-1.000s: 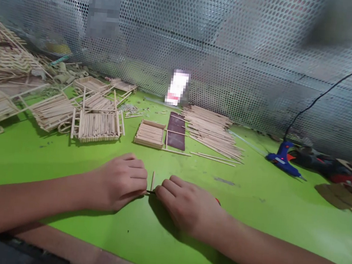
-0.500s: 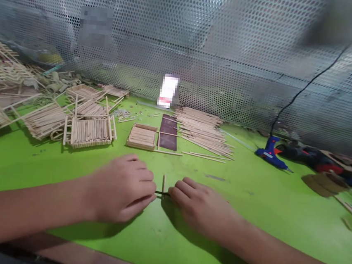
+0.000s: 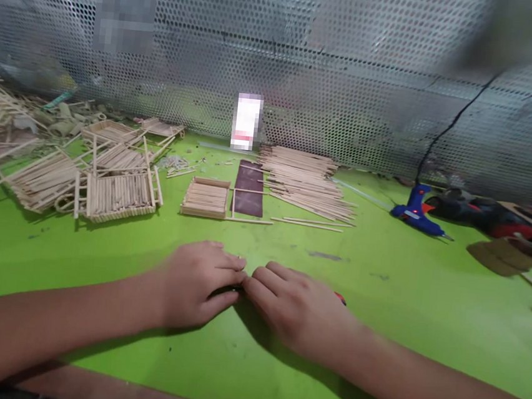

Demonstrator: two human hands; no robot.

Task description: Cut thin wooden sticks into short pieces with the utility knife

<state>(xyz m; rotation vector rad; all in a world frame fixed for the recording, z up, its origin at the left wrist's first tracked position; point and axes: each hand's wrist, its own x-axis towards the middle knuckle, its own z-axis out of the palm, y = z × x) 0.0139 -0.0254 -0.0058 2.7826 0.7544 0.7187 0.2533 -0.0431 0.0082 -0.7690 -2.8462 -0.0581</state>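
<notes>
at the lower centre of the frame, the right hand (image 3: 296,303) is closed around a red-ended tool (image 3: 341,299), its end showing just right of the hand. the left hand (image 3: 201,284) has bent fingers at the right fingertips; whether it grips anything, i cannot tell. a small pale tip (image 3: 240,258) shows beside its upper fingers. half a second ago a short stick and dark strip showed between the hands; now that gap has closed, largely hiding both.
</notes>
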